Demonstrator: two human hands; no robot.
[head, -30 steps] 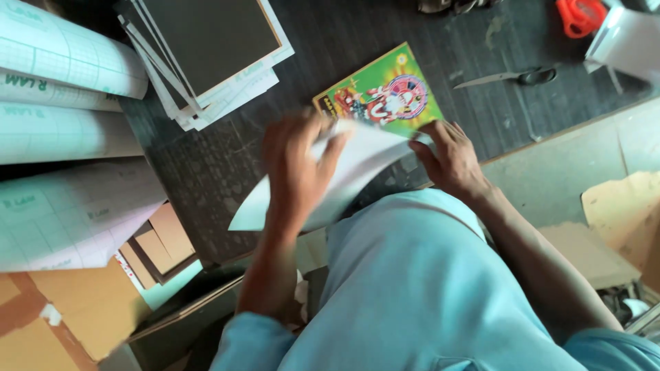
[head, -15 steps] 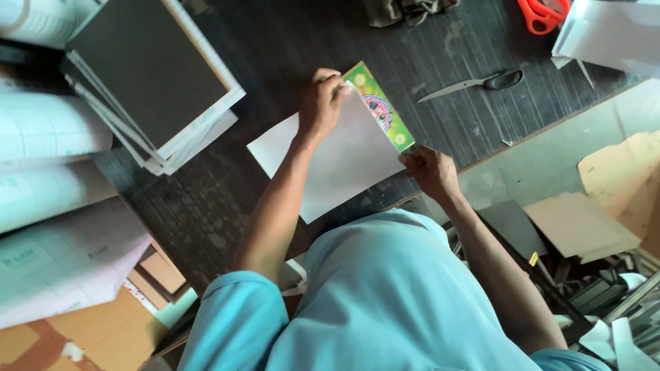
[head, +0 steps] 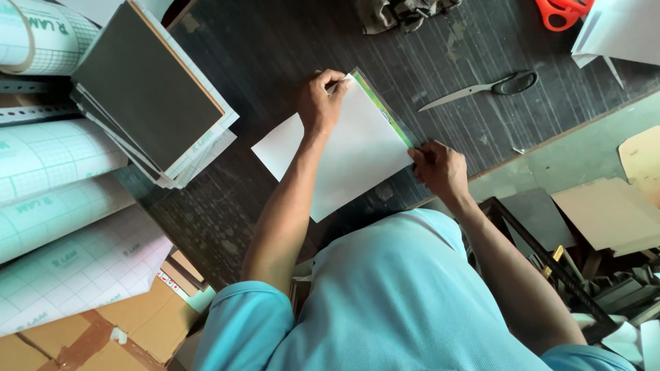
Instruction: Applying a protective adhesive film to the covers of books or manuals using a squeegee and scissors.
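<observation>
- my right hand (head: pixel 440 168) pinches the near corner of the white sheet (head: pixel 344 158) by the table's (head: pixel 261 41) near edge.
- my left hand (head: pixel 320 103) grips its far corner, over the green-edged picture (head: pixel 385 113).
- grey scissors (head: pixel 481 87) lie farther right.

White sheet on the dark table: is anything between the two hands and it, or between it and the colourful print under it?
Nothing visible. The left hand pinches the white sheet at its far corner, the right hand at the near corner. The sheet lies directly on the print, whose green edge shows.
</observation>
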